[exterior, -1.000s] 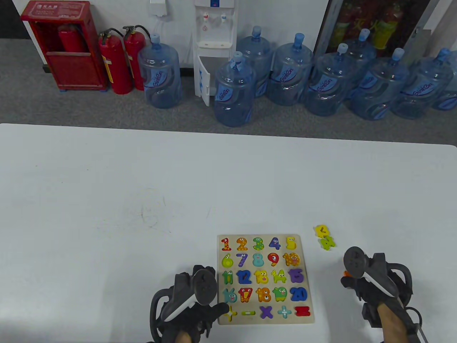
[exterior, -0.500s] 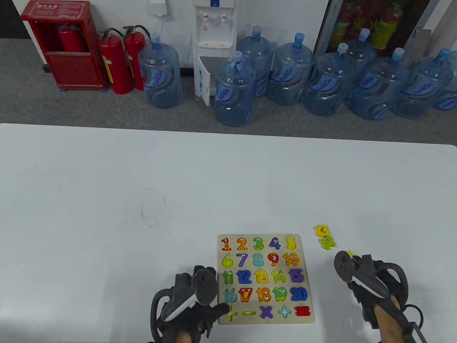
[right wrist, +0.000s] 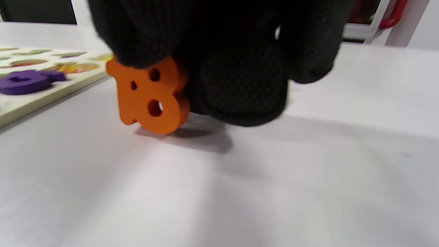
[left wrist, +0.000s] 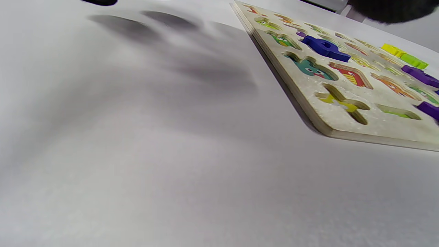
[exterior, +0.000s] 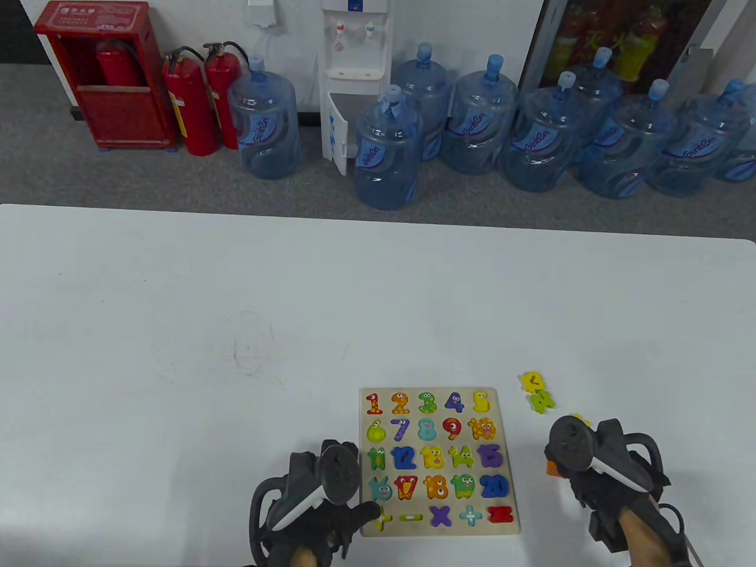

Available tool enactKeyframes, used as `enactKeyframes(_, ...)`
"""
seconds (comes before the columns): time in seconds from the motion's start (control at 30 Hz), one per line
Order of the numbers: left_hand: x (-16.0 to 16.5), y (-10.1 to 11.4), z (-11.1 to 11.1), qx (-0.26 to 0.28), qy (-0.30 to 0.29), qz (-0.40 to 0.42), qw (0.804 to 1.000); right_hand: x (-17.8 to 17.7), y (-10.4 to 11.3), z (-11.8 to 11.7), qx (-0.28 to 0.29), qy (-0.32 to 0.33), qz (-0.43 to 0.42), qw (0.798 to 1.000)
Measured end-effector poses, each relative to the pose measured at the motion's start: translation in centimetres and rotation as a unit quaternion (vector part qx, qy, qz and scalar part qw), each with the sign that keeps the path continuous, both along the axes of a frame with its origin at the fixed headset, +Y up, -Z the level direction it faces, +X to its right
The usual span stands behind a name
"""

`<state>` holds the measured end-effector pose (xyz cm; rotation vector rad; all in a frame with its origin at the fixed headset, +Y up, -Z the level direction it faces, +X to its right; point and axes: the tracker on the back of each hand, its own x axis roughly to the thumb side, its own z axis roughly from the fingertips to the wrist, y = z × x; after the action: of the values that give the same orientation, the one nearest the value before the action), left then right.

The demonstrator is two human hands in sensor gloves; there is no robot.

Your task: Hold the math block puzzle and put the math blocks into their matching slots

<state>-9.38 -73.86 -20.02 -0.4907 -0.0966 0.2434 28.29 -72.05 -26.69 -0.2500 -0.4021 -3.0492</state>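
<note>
Right hand (right wrist: 219,58): gloved fingers (right wrist: 144,37) are pinching an orange block (right wrist: 151,96) by its upper edge; the block is standing on edge, its lower edge at or just above the table (exterior: 236,283), right of the board (exterior: 502,413). Three round holes are showing in its face; no figure is reading clearly.

Left hand (exterior: 322,508): one fingertip (exterior: 366,511) is resting on the board's near left corner, beside the yellow plus block (exterior: 383,518). Whether the other fingers are curled or spread, I cannot tell.

Board: lying flat on the table near its front edge, between the two hands. Figures showing on it are 1 to 5, 6 to 10, then 11, 12, 13, 14, 15, a teal creature, 17, 18, a green creature and 20. The bottom row is carrying plus, minus, times, divide and equals signs. In the left wrist view the blue 12 (left wrist: 325,48) is sitting proud of its slot.

Loose blocks: a yellow one (exterior: 533,381) and a green one (exterior: 542,401) are lying touching each other, right of the board's far corner.

Beyond the table: water jugs (exterior: 264,127) are bearing a label reading roughly "Gimion". Fire extinguishers (exterior: 192,103), a red cabinet (exterior: 100,77) and a water dispenser (exterior: 353,77) are standing left of them.
</note>
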Motion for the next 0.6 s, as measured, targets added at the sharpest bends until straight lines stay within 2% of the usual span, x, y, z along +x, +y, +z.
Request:
enactKeyframes(0.1,0.01,0.02,-0.01,-0.001,0.000,0.000,1.000,-0.49,-0.33,-0.03,-0.032,0.003,-0.013,0.999)
enactKeyframes(0.3,0.04,0.03,-0.01,-0.001,-0.002,0.001,1.000,-0.85,-0.84,-0.08,0.040,0.003,0.018,0.999)
enactKeyframes(0.47,0.05,0.05,0.00,0.002,-0.002,0.001,1.000,-0.76,-0.82,-0.11,0.059,-0.010,0.020,0.998)
enactKeyframes(0.6,0.02,0.04,0.01,0.001,-0.001,0.002,1.000,-0.74,-0.69,0.10,0.046,0.001,0.028,0.999)
